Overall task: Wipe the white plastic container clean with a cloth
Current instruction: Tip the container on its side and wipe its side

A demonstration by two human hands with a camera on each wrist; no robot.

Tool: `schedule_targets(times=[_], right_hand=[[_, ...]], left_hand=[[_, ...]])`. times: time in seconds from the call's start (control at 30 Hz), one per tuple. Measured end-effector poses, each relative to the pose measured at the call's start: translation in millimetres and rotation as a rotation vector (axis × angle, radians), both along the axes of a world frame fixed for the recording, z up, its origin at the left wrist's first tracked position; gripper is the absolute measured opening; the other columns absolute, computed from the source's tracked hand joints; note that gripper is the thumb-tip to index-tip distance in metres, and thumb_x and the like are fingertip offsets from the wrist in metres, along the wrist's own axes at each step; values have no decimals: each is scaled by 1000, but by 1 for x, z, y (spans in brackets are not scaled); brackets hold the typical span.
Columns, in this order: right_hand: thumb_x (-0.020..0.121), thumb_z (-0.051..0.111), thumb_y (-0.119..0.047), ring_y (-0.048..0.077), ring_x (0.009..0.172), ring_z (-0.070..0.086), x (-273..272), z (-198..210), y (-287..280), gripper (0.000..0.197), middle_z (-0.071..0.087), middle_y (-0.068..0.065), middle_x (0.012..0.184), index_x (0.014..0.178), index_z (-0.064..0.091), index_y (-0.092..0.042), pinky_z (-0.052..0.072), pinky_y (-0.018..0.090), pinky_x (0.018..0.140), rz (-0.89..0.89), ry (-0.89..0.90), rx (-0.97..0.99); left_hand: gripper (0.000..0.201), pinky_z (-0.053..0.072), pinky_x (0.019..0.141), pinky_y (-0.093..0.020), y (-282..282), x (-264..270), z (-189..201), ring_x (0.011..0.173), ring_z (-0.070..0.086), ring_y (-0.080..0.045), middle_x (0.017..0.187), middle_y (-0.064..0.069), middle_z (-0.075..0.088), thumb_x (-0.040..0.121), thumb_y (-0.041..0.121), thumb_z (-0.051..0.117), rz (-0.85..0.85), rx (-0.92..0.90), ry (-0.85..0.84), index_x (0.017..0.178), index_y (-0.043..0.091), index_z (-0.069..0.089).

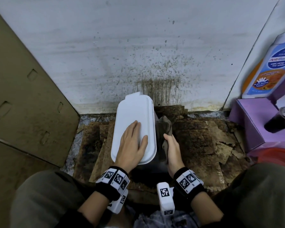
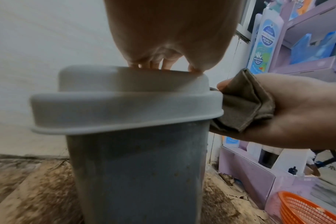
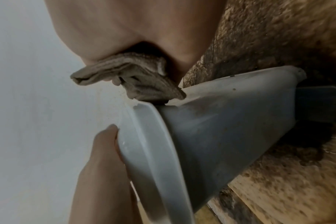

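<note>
Against a stained wall on a floor of soiled cardboard (image 1: 196, 145), the tall white plastic container (image 2: 136, 174) is standing upright; the left hand (image 1: 132, 145) is pressing flat-fingered on its lid (image 1: 135, 116); the right hand (image 1: 173, 150) is clutching a folded cloth (image 2: 246, 104) against its side, which is looking light, stiff, smooth and likely tippy.

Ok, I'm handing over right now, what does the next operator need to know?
Left hand: flat on the lid, fingers straight, steadying the container.
Right hand: grips the folded cloth, pressed to the container's right side just under the lid rim.
Container stands upright on stained cardboard by the wall.
Done: cannot tell how much is wiped.
Left: brown specks remain on the near side; wipe those.
</note>
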State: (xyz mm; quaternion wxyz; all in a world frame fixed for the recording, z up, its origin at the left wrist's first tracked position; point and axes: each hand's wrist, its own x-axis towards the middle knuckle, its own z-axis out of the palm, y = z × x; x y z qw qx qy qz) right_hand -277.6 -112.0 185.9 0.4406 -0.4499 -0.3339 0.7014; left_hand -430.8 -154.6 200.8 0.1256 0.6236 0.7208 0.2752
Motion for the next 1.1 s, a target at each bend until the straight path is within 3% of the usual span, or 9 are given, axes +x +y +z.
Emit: schedule_targets(times=[0.07,0.2,0.3,0.33,0.43,0.6,0.77,0.97,1.1], right_hand=[[93,55,-32,23,123,63,-4,0,-3,38,69,0,128,131,64,-29,42,52,112,19,-4,2],[99,52,-27,15,121,63,-13,1,-8,34,71,-8,125,130,64,-32,44,44,111,34,-49,38],[102,50,-22,5,124,59,-21,2,-14,38,67,-24,125,132,57,-44,45,24,103,55,-88,130],[103,49,-20,1,129,54,-24,2,-17,43,61,-27,132,138,50,-45,43,20,104,71,-96,165],[106,44,-22,-5,144,32,-35,1,-25,58,33,-24,158,155,25,-45,28,28,121,170,-135,249],[107,38,-25,-11,149,9,-49,-7,-24,60,9,-28,164,157,10,-41,12,37,128,293,-273,364],[107,40,-35,-10,149,9,-56,0,6,61,6,-30,163,158,7,-43,11,34,127,365,-341,350],[107,39,-41,-11,141,8,-62,20,77,63,2,-28,162,158,4,-41,10,26,121,508,-427,361],[105,38,-50,10,152,16,-72,30,117,66,3,-17,167,158,0,-42,20,32,122,605,-504,360]], left_hand=[[59,17,125,-33,2,-3,2,151,20,-15,163,0,26,106,42,42,38,-12,0,157,15,30],[51,28,119,-40,8,-18,8,142,31,-17,152,2,39,105,43,41,77,19,-38,149,18,43],[53,31,115,-40,13,-26,6,136,35,-18,145,1,42,101,47,37,98,38,-18,145,19,46],[53,30,113,-38,13,-27,5,134,35,-18,143,1,42,100,47,37,105,45,-8,145,20,46],[52,25,108,-33,12,-24,3,132,34,-19,144,-1,39,101,43,34,121,57,4,147,19,43],[65,26,118,-41,12,-29,-5,143,26,-21,157,-7,31,100,47,20,106,25,28,156,15,32],[72,10,127,-36,17,-38,-16,156,6,-12,170,-1,12,100,52,12,37,-20,33,162,16,16],[70,9,126,-33,19,-40,-18,156,5,-8,170,3,12,101,53,15,24,-18,11,162,20,16],[68,11,126,-32,17,-46,-20,155,9,-8,169,4,16,102,52,20,38,10,-17,162,20,20]])
